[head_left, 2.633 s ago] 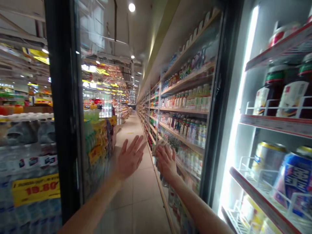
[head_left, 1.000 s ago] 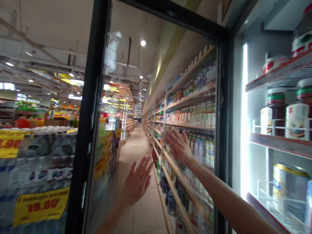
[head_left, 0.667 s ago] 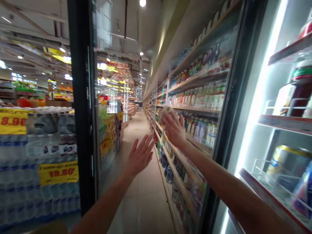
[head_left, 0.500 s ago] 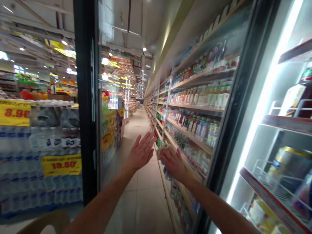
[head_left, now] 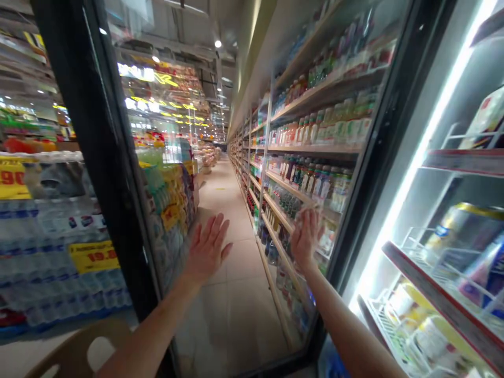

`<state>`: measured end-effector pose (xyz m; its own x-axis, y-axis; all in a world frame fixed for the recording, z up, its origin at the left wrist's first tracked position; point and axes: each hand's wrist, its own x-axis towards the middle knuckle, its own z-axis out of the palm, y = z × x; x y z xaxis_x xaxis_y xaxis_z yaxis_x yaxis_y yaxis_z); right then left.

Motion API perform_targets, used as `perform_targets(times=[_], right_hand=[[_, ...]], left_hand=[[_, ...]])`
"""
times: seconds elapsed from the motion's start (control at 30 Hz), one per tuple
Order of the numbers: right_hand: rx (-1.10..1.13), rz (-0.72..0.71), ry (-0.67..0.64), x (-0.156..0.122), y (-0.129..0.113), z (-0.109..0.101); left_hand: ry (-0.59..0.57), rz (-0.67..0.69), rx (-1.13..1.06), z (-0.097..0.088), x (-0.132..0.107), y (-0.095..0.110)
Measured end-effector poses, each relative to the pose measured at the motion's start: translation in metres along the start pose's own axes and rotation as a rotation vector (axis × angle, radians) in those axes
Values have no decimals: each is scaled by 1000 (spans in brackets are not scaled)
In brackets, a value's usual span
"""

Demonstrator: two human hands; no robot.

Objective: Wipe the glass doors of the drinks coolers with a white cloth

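Observation:
In front of me a glass door (head_left: 103,152) with a black frame stands swung out from a lit cooler. My left hand (head_left: 208,247) lies flat at the glass, its fingers spread and nothing in it. Against the pane further right is my right hand (head_left: 305,247), fingers close together and pointing up. A pale, crumpled patch that looks like a thin cloth (head_left: 301,216) shows at its fingertips, mostly covered by the hand and blurred. Through the pane, shelves of bottles (head_left: 315,128) and a long aisle are visible.
To the right, the cooler's wire shelves (head_left: 441,257) hold cans and packs beside a bright light strip (head_left: 405,173). Stacked bottled water (head_left: 59,262) with yellow price signs (head_left: 94,256) stands left. A brown object with cut-out holes (head_left: 74,349) is low at the left.
My right hand has moved right across the glass and turned its fingers upward. My left hand has shifted slightly left and down. The door frame now appears further left and tilted.

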<state>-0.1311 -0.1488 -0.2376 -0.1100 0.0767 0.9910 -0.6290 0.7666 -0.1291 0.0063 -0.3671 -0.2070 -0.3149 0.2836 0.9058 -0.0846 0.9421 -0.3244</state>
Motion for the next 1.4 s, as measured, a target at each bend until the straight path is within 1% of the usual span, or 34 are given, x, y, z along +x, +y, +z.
perform_targets(times=[0.03, 0.07, 0.1, 0.17, 0.2, 0.23, 0.27, 0.3, 0.37, 0.4, 0.43, 0.47, 0.5, 0.53, 0.57, 0.6, 0.63, 0.67, 0.73, 0.77, 0.8, 0.83, 0.93, 0.97, 1.0, 1.03, 1.07, 1.13, 1.17, 1.2, 1.23, 1.33, 1.37, 1.4], right_hand=[[-22, 119, 31, -1, -1, 0], [-22, 171, 40, -1, -8, 1], [-2, 141, 9, -3, -17, 2], [64, -85, -92, -7, -38, 4], [86, -196, -116, -9, -44, 4], [94, -265, -115, -9, -46, 4], [89, -282, -84, -8, -45, 4], [70, -237, -32, -5, -41, 4], [15, -35, 70, 0, -34, 3], [-1, 55, 89, 1, -35, 4], [-3, 100, 84, 0, -39, 4], [14, 82, 55, -3, -45, 5], [47, 5, 2, -8, -51, 5], [87, -109, -59, -13, -56, 5], [116, -213, -110, -18, -58, 5], [123, -276, -135, -21, -56, 4], [103, -277, -131, -23, -50, 3], [62, -214, -95, -23, -41, 1], [-36, 8, 9, -22, -27, 0], [-68, 94, 43, -23, -26, 0], [-74, 123, 43, -25, -29, 0], [-54, 84, 5, -29, -35, 0], [82, -240, -182, -47, -58, 0], [106, -308, -219, -52, -59, -1], [102, -322, -225, -54, -56, -2], [73, -280, -207, -55, -49, -3], [29, -196, -177, -54, -40, -5], [-51, 16, -119, -51, -28, -6], [-61, 84, -109, -51, -27, -6], [-46, 92, -129, -51, -31, -5], [-7, 36, -172, -53, -38, -3], [107, -271, -295, -57, -57, 0], [116, -330, -298, -56, -58, 0], [104, -334, -278, -53, -54, 0]], left_hand=[[-9, -7, 4, 0, -5, 1], [-14, -14, 5, 0, -7, 1], [-16, -18, 7, 0, -8, 2], [-18, -21, 15, -1, -7, 4], [-18, -20, 22, -3, -6, 4], [-23, -20, 31, -4, -5, 5], [-30, -20, 40, -5, -4, 5], [-42, -20, 48, -6, -4, 5], [-72, -19, 56, -7, -4, 6], [-87, -22, 55, -6, -4, 5], [-96, -23, 55, -6, -4, 5], [-101, -22, 56, -6, -4, 5], [-105, -22, 57, -6, -4, 4], [-109, -23, 54, -8, -4, 4], [-112, -25, 50, -9, -5, 4], [-116, -32, 44, -12, -8, 4], [-123, -45, 37, -14, -12, 4], [-130, -63, 27, -16, -17, 5], [-135, -94, 12, -20, -31, 6], [-144, -107, 8, -20, -37, 7], [-160, -116, 5, -20, -42, 8], [-177, -122, 3, -20, -46, 9], [-231, -154, 3, -19, -50, 9], [-242, -160, 0, -19, -50, 9], [-253, -166, -4, -18, -49, 9], [-261, -169, -8, -18, -48, 9], [-270, -172, -11, -18, -47, 9], [-290, -178, -14, -17, -46, 9], [-297, -182, -14, -16, -46, 9], [-303, -186, -16, -15, -46, 9], [-310, -187, -18, -15, -47, 9], [-326, -200, -15, -14, -46, 9], [-332, -202, -12, -14, -45, 9], [-340, -202, -8, -14, -44, 9]])
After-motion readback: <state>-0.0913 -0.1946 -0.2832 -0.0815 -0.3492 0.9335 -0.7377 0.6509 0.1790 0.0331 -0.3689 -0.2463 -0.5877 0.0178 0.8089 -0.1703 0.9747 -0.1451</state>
